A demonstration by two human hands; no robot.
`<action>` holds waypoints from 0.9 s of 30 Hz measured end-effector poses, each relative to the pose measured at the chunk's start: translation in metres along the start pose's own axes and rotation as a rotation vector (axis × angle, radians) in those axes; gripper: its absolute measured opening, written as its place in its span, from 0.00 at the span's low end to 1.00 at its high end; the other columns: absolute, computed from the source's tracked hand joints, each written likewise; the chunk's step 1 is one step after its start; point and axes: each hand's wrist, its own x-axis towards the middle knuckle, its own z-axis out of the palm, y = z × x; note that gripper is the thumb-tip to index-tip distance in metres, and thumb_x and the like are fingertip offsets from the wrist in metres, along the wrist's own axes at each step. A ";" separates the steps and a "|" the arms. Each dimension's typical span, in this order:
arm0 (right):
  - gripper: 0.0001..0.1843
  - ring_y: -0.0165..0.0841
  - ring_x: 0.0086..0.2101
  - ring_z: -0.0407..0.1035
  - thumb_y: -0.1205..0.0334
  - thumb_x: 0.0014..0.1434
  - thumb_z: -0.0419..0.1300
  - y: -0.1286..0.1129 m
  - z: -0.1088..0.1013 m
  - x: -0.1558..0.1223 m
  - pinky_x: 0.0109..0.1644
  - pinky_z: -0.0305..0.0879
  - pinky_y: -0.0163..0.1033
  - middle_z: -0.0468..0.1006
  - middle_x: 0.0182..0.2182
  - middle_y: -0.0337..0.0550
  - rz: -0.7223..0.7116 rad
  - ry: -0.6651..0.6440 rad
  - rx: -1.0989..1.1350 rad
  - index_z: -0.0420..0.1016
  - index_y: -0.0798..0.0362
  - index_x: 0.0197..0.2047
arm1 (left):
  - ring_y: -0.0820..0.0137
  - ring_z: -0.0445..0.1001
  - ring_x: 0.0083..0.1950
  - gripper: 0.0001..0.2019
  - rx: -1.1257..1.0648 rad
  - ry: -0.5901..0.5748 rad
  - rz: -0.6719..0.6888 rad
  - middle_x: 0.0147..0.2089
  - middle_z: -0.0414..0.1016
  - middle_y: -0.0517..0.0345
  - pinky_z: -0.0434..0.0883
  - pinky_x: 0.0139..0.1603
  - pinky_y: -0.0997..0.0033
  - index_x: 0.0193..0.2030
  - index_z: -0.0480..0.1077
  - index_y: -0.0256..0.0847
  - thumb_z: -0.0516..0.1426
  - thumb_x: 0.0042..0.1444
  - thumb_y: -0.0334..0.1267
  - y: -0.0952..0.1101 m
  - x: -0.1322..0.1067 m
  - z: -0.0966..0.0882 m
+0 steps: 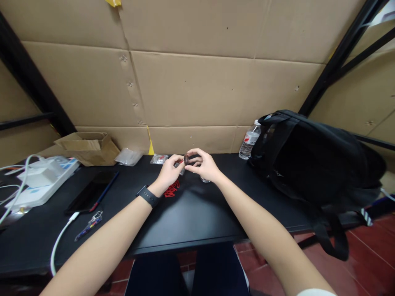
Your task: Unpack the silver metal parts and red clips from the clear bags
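A small dark brown round piece [186, 160] is held up above the black table, between the fingertips of both hands; its exact kind is too small to make out. My left hand [169, 174], with a dark watch on the wrist, pinches it from the left. From the right, my right hand [206, 165] grips it with thumb and curled fingers. Red cord [173, 188] lies loosely bunched on the table below my left hand. Partly behind my right hand sits a small clear round container [205, 179]. A small clear packet [159, 159] lies just beyond my left hand.
On the left are a white power strip [46, 189], a phone [91, 191] on a white cable, a keychain [91, 225], a paper bag [91, 150] and a plastic bag [128, 156]. A water bottle [248, 142] and black backpack [314, 164] stand right. Cardboard [191, 90] walls the back.
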 end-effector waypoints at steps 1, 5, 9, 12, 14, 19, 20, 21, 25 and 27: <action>0.28 0.37 0.43 0.79 0.60 0.47 0.72 0.000 0.000 0.000 0.37 0.73 0.34 0.75 0.51 0.48 0.001 0.000 0.006 0.70 0.50 0.51 | 0.62 0.75 0.46 0.10 -0.019 0.000 -0.003 0.43 0.79 0.52 0.69 0.50 0.64 0.40 0.77 0.39 0.60 0.59 0.43 0.000 0.000 0.000; 0.27 0.37 0.43 0.79 0.61 0.47 0.72 -0.001 0.001 0.000 0.37 0.72 0.34 0.76 0.50 0.48 -0.014 0.007 -0.002 0.71 0.50 0.50 | 0.63 0.75 0.44 0.11 -0.074 -0.032 -0.008 0.42 0.79 0.52 0.70 0.48 0.65 0.41 0.77 0.39 0.59 0.61 0.44 0.000 0.000 -0.001; 0.26 0.37 0.42 0.79 0.60 0.47 0.72 -0.001 0.002 -0.001 0.36 0.72 0.33 0.77 0.49 0.47 -0.017 0.017 -0.011 0.72 0.50 0.49 | 0.64 0.75 0.44 0.08 0.109 -0.002 0.125 0.41 0.77 0.53 0.69 0.49 0.64 0.37 0.77 0.40 0.59 0.60 0.40 0.007 -0.001 -0.005; 0.24 0.37 0.41 0.79 0.57 0.48 0.72 0.002 0.004 -0.001 0.36 0.73 0.34 0.79 0.47 0.47 0.004 0.028 0.007 0.72 0.51 0.46 | 0.65 0.74 0.44 0.07 0.235 0.038 0.185 0.40 0.76 0.55 0.69 0.48 0.65 0.37 0.77 0.41 0.58 0.60 0.37 0.015 -0.003 -0.007; 0.22 0.38 0.40 0.79 0.55 0.48 0.72 0.003 0.004 -0.001 0.36 0.73 0.35 0.80 0.43 0.46 0.034 0.028 0.021 0.73 0.52 0.44 | 0.65 0.74 0.43 0.06 0.313 0.064 0.214 0.40 0.75 0.55 0.68 0.47 0.64 0.38 0.77 0.41 0.57 0.60 0.35 0.020 -0.004 -0.008; 0.22 0.35 0.32 0.78 0.48 0.48 0.72 0.001 0.005 -0.002 0.32 0.72 0.35 0.81 0.34 0.43 0.132 0.011 0.066 0.73 0.52 0.40 | 0.63 0.73 0.46 0.05 0.590 0.118 0.265 0.42 0.76 0.55 0.62 0.47 0.59 0.39 0.77 0.43 0.58 0.60 0.35 0.027 -0.009 -0.010; 0.22 0.34 0.31 0.77 0.48 0.48 0.72 0.000 0.005 -0.002 0.31 0.71 0.35 0.80 0.32 0.41 0.147 0.014 0.065 0.73 0.52 0.39 | 0.62 0.73 0.47 0.05 0.645 0.118 0.287 0.42 0.77 0.55 0.60 0.48 0.57 0.39 0.76 0.43 0.59 0.60 0.35 0.027 -0.009 -0.011; 0.22 0.33 0.30 0.76 0.47 0.48 0.72 0.000 0.006 -0.002 0.31 0.70 0.35 0.80 0.31 0.40 0.159 0.021 0.063 0.73 0.52 0.38 | 0.61 0.72 0.48 0.05 0.694 0.112 0.315 0.43 0.77 0.55 0.59 0.48 0.56 0.40 0.76 0.43 0.58 0.61 0.35 0.028 -0.010 -0.011; 0.20 0.30 0.27 0.73 0.46 0.51 0.70 0.001 0.006 -0.002 0.30 0.68 0.33 0.79 0.29 0.39 0.183 0.019 0.074 0.73 0.53 0.35 | 0.61 0.72 0.50 0.06 0.800 0.083 0.411 0.44 0.78 0.55 0.55 0.49 0.54 0.41 0.76 0.44 0.57 0.64 0.37 0.030 -0.011 -0.013; 0.18 0.29 0.27 0.72 0.45 0.56 0.66 0.002 0.004 0.000 0.30 0.68 0.33 0.78 0.29 0.40 0.185 -0.014 0.085 0.73 0.53 0.36 | 0.61 0.72 0.49 0.06 0.790 0.103 0.396 0.44 0.78 0.55 0.55 0.48 0.54 0.41 0.76 0.44 0.57 0.64 0.37 0.029 -0.010 -0.014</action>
